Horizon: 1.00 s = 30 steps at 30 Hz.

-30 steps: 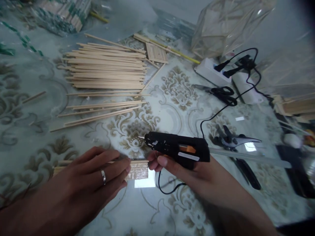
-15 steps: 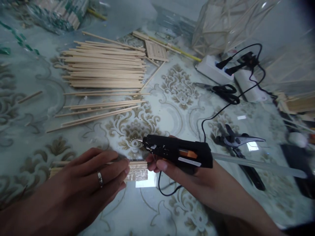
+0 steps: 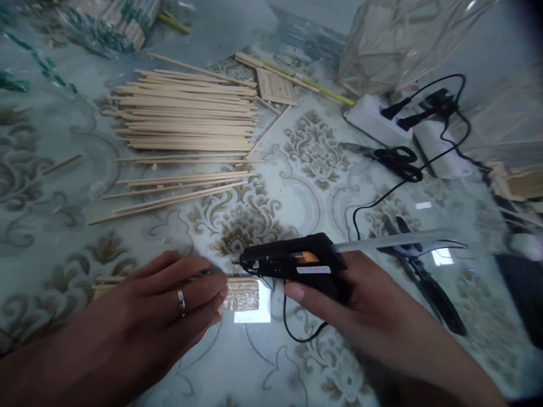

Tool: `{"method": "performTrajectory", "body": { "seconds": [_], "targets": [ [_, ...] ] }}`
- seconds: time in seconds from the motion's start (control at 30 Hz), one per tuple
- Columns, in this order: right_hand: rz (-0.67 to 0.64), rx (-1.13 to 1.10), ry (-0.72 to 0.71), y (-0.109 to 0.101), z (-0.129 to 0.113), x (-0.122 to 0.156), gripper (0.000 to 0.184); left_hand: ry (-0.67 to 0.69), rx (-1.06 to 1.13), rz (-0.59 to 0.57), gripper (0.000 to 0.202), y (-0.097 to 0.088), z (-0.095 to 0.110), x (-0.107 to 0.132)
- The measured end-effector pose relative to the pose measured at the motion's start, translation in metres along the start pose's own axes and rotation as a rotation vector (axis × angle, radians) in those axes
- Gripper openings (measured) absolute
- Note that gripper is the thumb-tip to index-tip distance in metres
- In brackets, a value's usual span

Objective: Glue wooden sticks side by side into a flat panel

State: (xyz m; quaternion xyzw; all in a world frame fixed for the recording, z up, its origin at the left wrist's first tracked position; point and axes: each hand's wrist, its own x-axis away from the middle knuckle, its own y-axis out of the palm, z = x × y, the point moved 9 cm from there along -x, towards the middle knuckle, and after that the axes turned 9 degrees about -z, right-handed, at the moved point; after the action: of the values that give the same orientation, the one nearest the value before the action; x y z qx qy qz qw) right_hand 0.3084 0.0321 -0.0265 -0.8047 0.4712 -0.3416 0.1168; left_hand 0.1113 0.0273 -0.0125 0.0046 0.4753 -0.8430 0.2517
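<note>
A black hot glue gun (image 3: 280, 261) is in my right hand (image 3: 360, 299), its nozzle pointing left just above the right end of a flat panel of wooden sticks (image 3: 244, 296). A long translucent glue stick (image 3: 390, 241) juts from the gun's back. My left hand (image 3: 169, 308), with a ring on one finger, lies across the panel, fingers together and gripping its edges. This hand hides the panel's middle; its left end shows beyond the knuckles. Shiny glue streaks the panel's exposed face.
Behind the hands lie a pile of wooden sticks (image 3: 190, 113) and several loose ones. Scissors (image 3: 386, 158), pliers (image 3: 424, 271) and a white power strip (image 3: 377, 121) with black cords are at the right. A small stick panel (image 3: 275, 86) lies at the back.
My right hand has drawn back slightly from the panel's end and tilted the glue gun, so its nozzle sits lower and its back higher. My left hand stays on the panel.
</note>
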Motion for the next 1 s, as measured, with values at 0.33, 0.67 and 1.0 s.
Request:
{"method": "performTrajectory", "body": {
  "seconds": [0.33, 0.67, 1.0],
  "targets": [
    [0.261, -0.204, 0.049, -0.006, 0.012, 0.009, 0.021, 0.057, -0.056, 0.000, 0.025, -0.006, 0.005, -0.007],
    [-0.002, -0.244, -0.032, 0.011, 0.004, 0.001, 0.020, 0.043, -0.021, -0.022, 0.023, -0.004, 0.003, -0.005],
    [-0.011, -0.235, 0.002, 0.012, 0.000, 0.001, 0.019, 0.020, -0.088, -0.007, 0.025, -0.006, 0.006, -0.011]
  ]
}}
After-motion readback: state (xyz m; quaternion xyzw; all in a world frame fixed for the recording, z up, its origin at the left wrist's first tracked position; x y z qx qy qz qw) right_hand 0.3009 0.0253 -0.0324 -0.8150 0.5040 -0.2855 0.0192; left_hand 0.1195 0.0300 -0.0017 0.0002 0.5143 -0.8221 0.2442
